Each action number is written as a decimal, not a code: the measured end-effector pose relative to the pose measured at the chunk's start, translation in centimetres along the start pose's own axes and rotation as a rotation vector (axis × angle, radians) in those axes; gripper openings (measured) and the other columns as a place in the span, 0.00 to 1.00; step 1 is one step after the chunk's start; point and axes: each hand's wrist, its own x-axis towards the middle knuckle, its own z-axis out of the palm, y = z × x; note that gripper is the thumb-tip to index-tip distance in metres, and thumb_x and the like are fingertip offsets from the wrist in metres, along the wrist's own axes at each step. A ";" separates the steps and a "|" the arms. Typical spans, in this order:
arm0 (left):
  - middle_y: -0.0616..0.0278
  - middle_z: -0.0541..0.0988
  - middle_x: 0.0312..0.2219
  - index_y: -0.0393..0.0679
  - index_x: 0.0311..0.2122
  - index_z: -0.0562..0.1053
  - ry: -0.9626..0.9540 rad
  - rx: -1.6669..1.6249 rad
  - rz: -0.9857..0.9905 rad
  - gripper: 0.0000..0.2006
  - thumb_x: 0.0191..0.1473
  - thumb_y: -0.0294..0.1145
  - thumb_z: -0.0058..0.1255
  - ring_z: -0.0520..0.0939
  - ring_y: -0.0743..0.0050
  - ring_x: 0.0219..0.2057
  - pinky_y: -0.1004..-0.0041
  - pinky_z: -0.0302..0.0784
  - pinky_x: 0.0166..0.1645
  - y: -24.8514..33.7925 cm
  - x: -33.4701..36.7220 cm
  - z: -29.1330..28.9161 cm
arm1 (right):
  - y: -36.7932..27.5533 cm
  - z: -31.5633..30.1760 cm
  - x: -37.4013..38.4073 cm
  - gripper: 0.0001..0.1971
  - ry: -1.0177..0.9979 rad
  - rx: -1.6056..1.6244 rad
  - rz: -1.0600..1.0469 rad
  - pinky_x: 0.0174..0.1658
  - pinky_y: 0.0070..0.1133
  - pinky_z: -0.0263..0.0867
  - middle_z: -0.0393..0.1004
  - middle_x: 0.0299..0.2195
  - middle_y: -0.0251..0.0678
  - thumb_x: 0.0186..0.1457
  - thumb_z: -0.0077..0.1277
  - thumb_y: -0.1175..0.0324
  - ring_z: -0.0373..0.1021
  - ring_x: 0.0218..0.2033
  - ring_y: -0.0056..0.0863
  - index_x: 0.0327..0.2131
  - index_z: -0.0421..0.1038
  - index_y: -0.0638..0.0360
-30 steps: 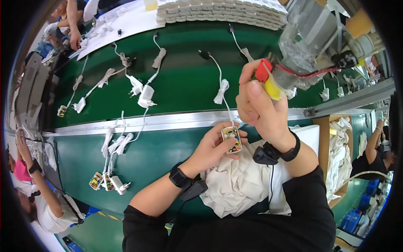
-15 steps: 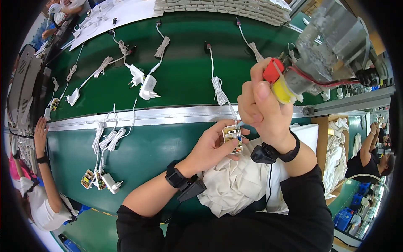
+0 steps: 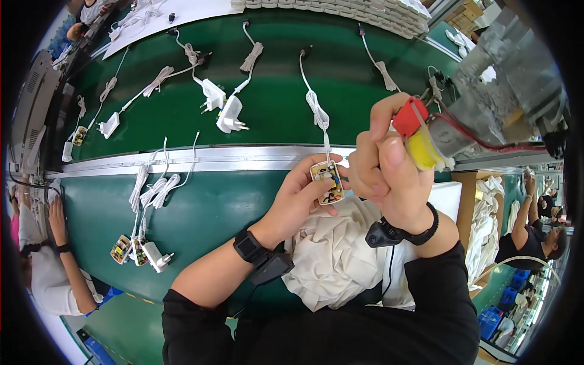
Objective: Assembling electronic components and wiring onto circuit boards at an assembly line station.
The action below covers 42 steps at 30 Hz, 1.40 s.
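My left hand (image 3: pixel 299 190) pinches an opened white plug-adapter housing (image 3: pixel 327 184), its circuit board facing up under my thumb. A white cable (image 3: pixel 317 112) tied in a bundle runs from that adapter's top over the metal rail onto the conveyor belt. My right hand (image 3: pixel 395 173) is raised just right of the adapter, fingers curled round a grey cylindrical tool (image 3: pixel 453 137) with a red switch piece (image 3: pixel 411 117) and a yellow collar (image 3: pixel 423 150). The tool's working end is hidden behind that hand. Crumpled cream cloth (image 3: pixel 334 255) lies below my hands.
Left on the green bench lie several adapters with bundled cables (image 3: pixel 143 250). Across the metal rail (image 3: pixel 237 159), the green belt (image 3: pixel 164 125) carries more corded adapters (image 3: pixel 231 114). A cardboard box (image 3: pixel 465 201) of white cloth stands right. Another person's hand (image 3: pixel 58 219) rests at far left.
The view has shifted somewhat. The held adapter has moved a little up and left, and now sits more upright. My right hand stays at the tool.
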 end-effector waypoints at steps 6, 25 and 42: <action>0.58 0.70 0.45 0.41 0.54 0.59 -0.018 0.001 -0.003 0.18 0.57 0.24 0.36 0.74 0.73 0.45 0.76 0.79 0.34 0.6 -0.4 -0.6 | 0.4 0.8 0.6 0.14 0.031 -0.003 -0.002 0.17 0.12 0.45 0.59 0.19 0.25 0.55 0.48 0.64 0.51 0.15 0.08 0.36 0.56 0.62; 0.57 0.65 0.50 0.39 0.56 0.54 -0.148 -0.301 -0.108 0.19 0.60 0.29 0.32 0.71 0.68 0.50 0.64 0.72 0.53 2.1 -1.7 -1.4 | 1.0 3.2 1.0 0.16 -0.002 -0.081 0.000 0.21 0.12 0.48 0.60 0.16 0.25 0.56 0.47 0.62 0.53 0.16 0.09 0.37 0.57 0.66; 0.58 0.69 0.34 0.43 0.49 0.64 -0.048 1.219 0.852 0.18 0.54 0.37 0.47 0.75 0.63 0.34 0.70 0.73 0.35 6.6 5.2 -0.9 | -1.4 5.3 2.3 0.22 -0.039 -0.101 0.106 0.15 0.13 0.43 0.52 0.12 0.25 0.58 0.42 0.52 0.47 0.11 0.11 0.43 0.52 0.62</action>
